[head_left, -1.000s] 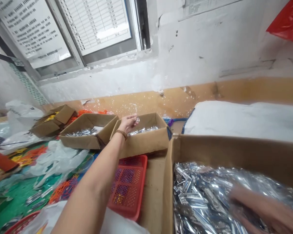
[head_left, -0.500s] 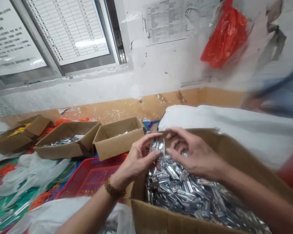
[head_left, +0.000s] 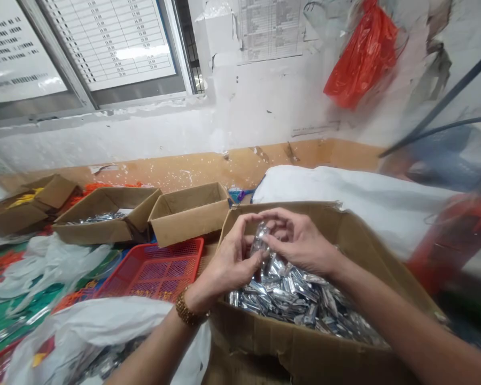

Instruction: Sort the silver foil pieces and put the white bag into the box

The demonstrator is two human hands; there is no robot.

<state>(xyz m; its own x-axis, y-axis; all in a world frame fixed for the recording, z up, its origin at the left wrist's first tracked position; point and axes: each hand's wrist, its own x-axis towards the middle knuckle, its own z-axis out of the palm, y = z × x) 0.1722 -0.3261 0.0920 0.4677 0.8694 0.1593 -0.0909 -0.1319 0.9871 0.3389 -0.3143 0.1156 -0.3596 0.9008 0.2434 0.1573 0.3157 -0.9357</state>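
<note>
Both my hands meet over a large cardboard box point(head_left: 288, 342) filled with several small silver packets point(head_left: 304, 302). My left hand point(head_left: 234, 256), with a beaded bracelet on its wrist, and my right hand point(head_left: 300, 240) together pinch one silver packet point(head_left: 260, 243) held up above the heap. The packet is partly hidden by my fingers.
A red mesh basket point(head_left: 152, 267) lies left of the big box. Behind it stand two open cardboard boxes point(head_left: 184, 214), point(head_left: 100, 216) with silver packets, and a third box point(head_left: 28, 203) farther left. White plastic bags point(head_left: 84, 326) lie in front. A white sack point(head_left: 364, 198) is behind.
My left hand came back from the far small box to the big box. Both hands now hold one packet, raised slightly and drawn closer together.
</note>
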